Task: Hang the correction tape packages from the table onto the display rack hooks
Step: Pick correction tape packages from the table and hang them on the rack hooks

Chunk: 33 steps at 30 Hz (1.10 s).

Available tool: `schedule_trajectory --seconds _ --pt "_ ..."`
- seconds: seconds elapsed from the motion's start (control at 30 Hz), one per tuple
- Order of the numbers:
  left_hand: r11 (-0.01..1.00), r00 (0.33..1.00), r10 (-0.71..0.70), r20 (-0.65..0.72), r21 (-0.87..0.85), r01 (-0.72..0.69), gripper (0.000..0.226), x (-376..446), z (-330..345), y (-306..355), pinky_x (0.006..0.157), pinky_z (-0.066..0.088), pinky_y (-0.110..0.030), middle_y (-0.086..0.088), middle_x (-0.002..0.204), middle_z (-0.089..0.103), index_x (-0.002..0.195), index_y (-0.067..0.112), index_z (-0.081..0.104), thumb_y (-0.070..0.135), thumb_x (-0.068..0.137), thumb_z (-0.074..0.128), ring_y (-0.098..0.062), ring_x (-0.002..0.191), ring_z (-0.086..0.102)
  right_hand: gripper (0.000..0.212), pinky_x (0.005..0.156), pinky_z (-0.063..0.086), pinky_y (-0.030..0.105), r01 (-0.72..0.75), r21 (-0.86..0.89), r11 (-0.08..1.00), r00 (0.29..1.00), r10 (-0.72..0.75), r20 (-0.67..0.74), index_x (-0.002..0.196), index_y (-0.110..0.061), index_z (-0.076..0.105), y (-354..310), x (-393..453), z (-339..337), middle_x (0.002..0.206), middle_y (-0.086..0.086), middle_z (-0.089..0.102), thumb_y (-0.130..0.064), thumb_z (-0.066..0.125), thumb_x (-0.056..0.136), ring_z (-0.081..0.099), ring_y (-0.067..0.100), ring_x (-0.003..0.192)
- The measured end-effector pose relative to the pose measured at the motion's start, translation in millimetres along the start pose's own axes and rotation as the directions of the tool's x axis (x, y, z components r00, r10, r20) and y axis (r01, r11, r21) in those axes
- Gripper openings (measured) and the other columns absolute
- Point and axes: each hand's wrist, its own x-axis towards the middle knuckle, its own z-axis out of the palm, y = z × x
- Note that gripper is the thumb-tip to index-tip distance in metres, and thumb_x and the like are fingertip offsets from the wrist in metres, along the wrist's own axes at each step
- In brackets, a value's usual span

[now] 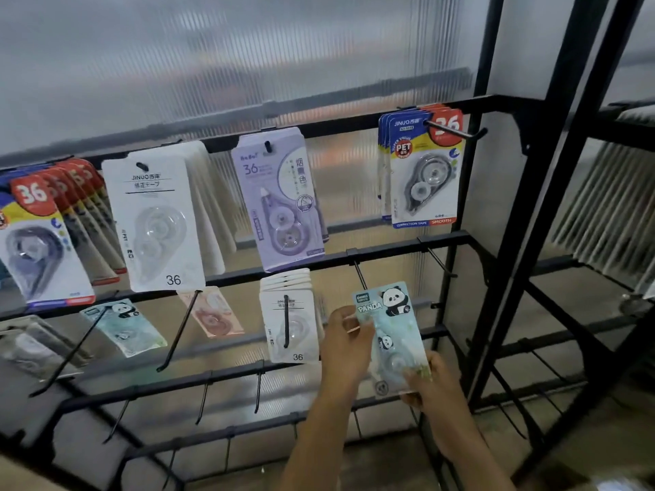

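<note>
The light blue panda package [390,334] is held up in front of the black display rack [496,264], just under an empty hook [359,274] of the second bar. The left hand [345,349] pinches its left edge near the top, and the right hand [430,380] grips its lower right corner. To the left of it, a stack of white packages [290,324] hangs on the same row, and further left a second panda package [122,326] and a pink package [212,313] hang too. On the top bar hang a purple package [280,200], a white package marked 36 [156,221] and blue packages with a red 36 [423,168] at the right end.
</note>
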Motion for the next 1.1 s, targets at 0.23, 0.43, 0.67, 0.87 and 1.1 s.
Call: schedule_trajectory --seconds 0.23,0.43,0.67,0.87,1.1 --pt "1.0 0.999 -0.003 -0.051 0.02 0.004 0.024 2.0 -0.6 -8.2 0.068 0.043 -0.009 0.022 0.096 0.059 0.103 0.036 0.048 0.023 0.09 0.064 0.006 0.09 0.058 0.016 0.059 0.051 0.027 -0.026 0.007 1.0 1.0 0.026 0.013 0.1 -0.021 0.059 0.5 9.5 9.6 0.097 0.006 0.07 -0.019 0.067 0.086 0.067 0.023 0.087" --pt "0.998 0.995 0.012 -0.101 0.055 -0.006 0.021 6.1 0.0 -18.6 0.077 0.052 -0.021 0.017 0.097 0.063 0.097 0.035 0.051 0.019 0.089 0.064 -0.004 0.093 0.064 0.016 0.059 0.054 0.027 -0.049 0.016 0.999 0.999 0.049 0.015 0.1 -0.017 0.058 5.6 12.3 10.9 0.098 0.009 0.068 -0.017 0.066 0.087 0.067 0.026 0.088" --pt "0.998 0.994 0.001 -0.113 0.06 0.006 0.017 11.8 2.7 -19.0 0.059 0.047 -0.007 0.016 0.099 0.063 0.101 0.035 0.05 0.025 0.092 0.061 0.002 0.09 0.063 0.013 0.058 0.055 0.026 -0.008 -0.014 1.0 1.0 0.008 0.018 0.096 -0.016 0.06 6.2 21.2 10.3 0.09 0.006 0.069 -0.019 0.067 0.085 0.067 0.02 0.08" --pt "0.982 0.992 0.054 -0.114 0.187 -0.032 0.032 18.4 1.6 -20.7 0.065 0.045 -0.004 0.009 0.115 0.057 0.124 0.022 0.052 0.03 0.093 0.059 0.011 0.09 0.055 0.016 0.07 0.058 0.034 0.002 -0.128 0.992 1.0 0.0 0.01 0.104 -0.018 0.058 8.5 46.4 22.8 0.096 0.007 0.066 -0.018 0.061 0.089 0.066 0.022 0.086" --pt "0.93 0.994 0.071 -0.087 0.367 -0.034 0.037 20.1 -4.5 -22.6 0.093 0.042 -0.017 0.0 0.131 0.054 0.128 0.019 0.05 0.02 0.092 0.059 -0.001 0.11 0.05 0.023 0.075 0.056 0.041 -0.065 -0.211 0.975 0.997 0.056 -0.049 0.113 -0.008 0.053 -2.4 105.8 51.1 0.104 0.014 0.061 -0.015 0.057 0.091 0.063 0.026 0.09"
